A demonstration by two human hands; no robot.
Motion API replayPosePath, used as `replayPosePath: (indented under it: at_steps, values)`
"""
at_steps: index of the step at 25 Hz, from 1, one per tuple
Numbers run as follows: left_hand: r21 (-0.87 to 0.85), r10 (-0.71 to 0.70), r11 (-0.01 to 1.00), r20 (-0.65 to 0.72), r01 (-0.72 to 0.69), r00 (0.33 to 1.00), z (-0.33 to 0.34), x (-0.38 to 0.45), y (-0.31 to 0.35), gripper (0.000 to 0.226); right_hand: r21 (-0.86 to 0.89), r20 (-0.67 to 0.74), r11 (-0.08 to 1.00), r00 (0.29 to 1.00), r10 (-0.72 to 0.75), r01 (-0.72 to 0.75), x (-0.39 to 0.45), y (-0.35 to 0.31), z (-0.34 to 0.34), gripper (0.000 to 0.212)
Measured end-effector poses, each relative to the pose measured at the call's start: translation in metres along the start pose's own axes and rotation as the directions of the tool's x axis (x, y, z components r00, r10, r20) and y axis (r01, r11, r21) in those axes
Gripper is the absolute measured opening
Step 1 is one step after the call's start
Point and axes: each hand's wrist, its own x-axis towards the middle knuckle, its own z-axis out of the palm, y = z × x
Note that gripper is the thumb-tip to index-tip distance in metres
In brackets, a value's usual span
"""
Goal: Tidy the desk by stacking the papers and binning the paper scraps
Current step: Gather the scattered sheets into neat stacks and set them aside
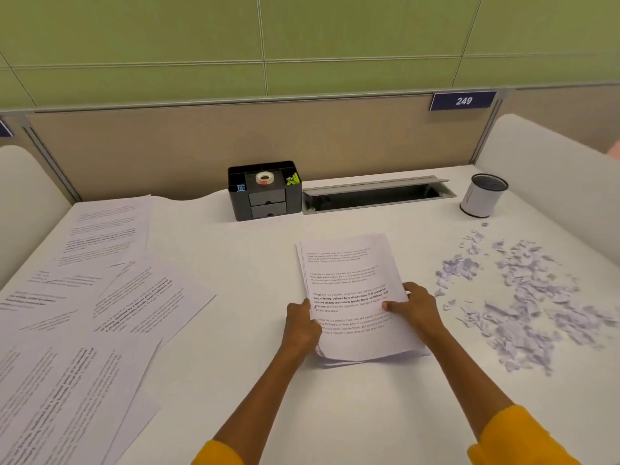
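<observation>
Near the middle of the white desk (pixel 255 263) lies a stack of printed papers (pixel 349 280), its edges slightly fanned at the near end, and both hands grip it from either side. On the stack's left edge the left hand (pixel 302 322) is curled around the sheets, thumb on top by the printed lines and the other fingers tucked out of sight beneath or beside the paper. Opposite it, the right hand (pixel 414 308) clasps the right edge, thumb pressed flat on the top page and fingers wrapped round the side. Both forearms reach forward from yellow sleeves (pixel 513 437) at the bottom of the view. Loose printed sheets (pixel 110 297) lie spread and overlapping across the left part of the desk, well apart from the held stack. To the right of the stack, a scatter of torn paper scraps (pixel 523 303) covers the desk surface. Beyond the scraps, near the far right corner, stands a small round bin (pixel 481 196) with a white wall and dark mesh inside. At the back, against the partition, sits a black desk organiser (pixel 265 193) with a roll of tape (pixel 265 178) on top.
</observation>
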Motion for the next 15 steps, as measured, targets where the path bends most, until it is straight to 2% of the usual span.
replayPosePath:
  at_steps: [4, 5, 7, 9, 12, 15]
  values:
    - [0.036, -0.006, 0.999, -0.038, 0.007, 0.999, -0.001, -0.007, 0.005, 0.02, -0.384, -0.081, 0.923, 0.996, -0.037, 0.003, -0.002, -0.002, 0.001, 0.049]
    - [0.045, 0.01, 0.999, -0.055, -0.008, 0.998, -0.003, -0.009, 0.008, 0.02, -0.472, -0.108, 0.882, 0.991, -0.073, 0.014, -0.004, -0.004, 0.002, 0.049]
    - [0.069, 0.039, 0.997, -0.084, -0.033, 0.996, -0.01, -0.014, 0.01, 0.035, -0.598, -0.153, 0.8, 0.972, -0.18, 0.054, -0.008, -0.01, 0.007, 0.046]
    - [0.08, 0.067, 0.995, -0.122, -0.057, 0.99, -0.022, -0.02, 0.009, 0.046, -0.569, -0.126, 0.81, 0.958, -0.257, 0.142, -0.01, -0.02, 0.018, 0.039]
    - [0.039, 0.089, 0.996, -0.183, -0.084, 0.979, -0.044, -0.024, 0.0, 0.046, -0.349, -0.011, 0.902, 0.961, -0.275, 0.254, -0.013, -0.038, 0.043, 0.029]
    - [-0.004, 0.083, 0.996, -0.243, -0.087, 0.966, -0.073, -0.031, -0.018, 0.045, -0.244, 0.071, 0.922, 0.953, -0.293, 0.302, -0.023, -0.06, 0.077, 0.022]
